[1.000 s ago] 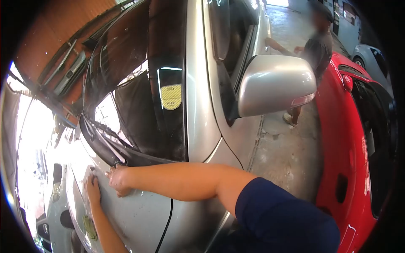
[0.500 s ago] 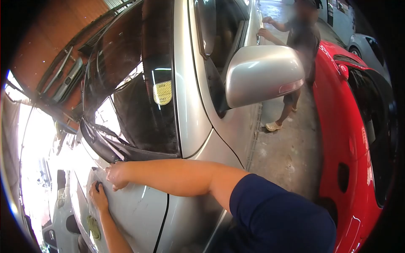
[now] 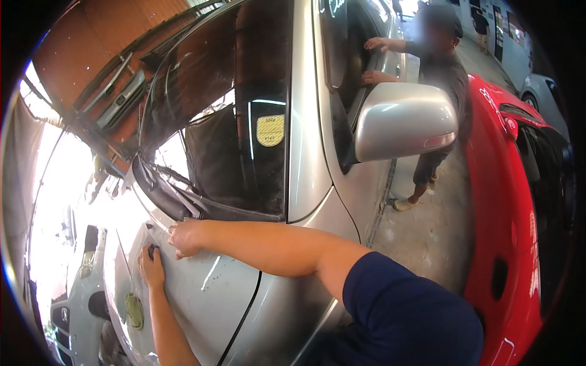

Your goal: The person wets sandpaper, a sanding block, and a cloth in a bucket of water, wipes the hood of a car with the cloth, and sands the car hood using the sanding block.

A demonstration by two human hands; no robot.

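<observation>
My left hand [image 3: 150, 268] is on the silver hood [image 3: 226, 299], its fingers closed around a small dark piece [image 3: 153, 250] whose kind I cannot make out. Just beyond it, my right hand [image 3: 185, 237] bends over the hood close to the windshield base, fingers curled down; whatever may be under them is hidden. The black wiper cowl [image 3: 165, 192] lies right above the right hand. A yellow-green folded cloth [image 3: 134, 311] rests on the hood to the left of my left forearm.
The silver side mirror [image 3: 406, 122] sticks out at right. Beyond it another person [image 3: 442, 79] stands with both hands at the car's side window. A red car [image 3: 503, 232] is parked alongside, leaving a narrow concrete aisle [image 3: 421, 238]. A yellow sticker [image 3: 270, 130] marks the windshield [image 3: 244, 177].
My view has shifted, so the car sits further right. Both my hands remain on the hood near the windshield base. The other person has leaned in, hands now on the side window area.
</observation>
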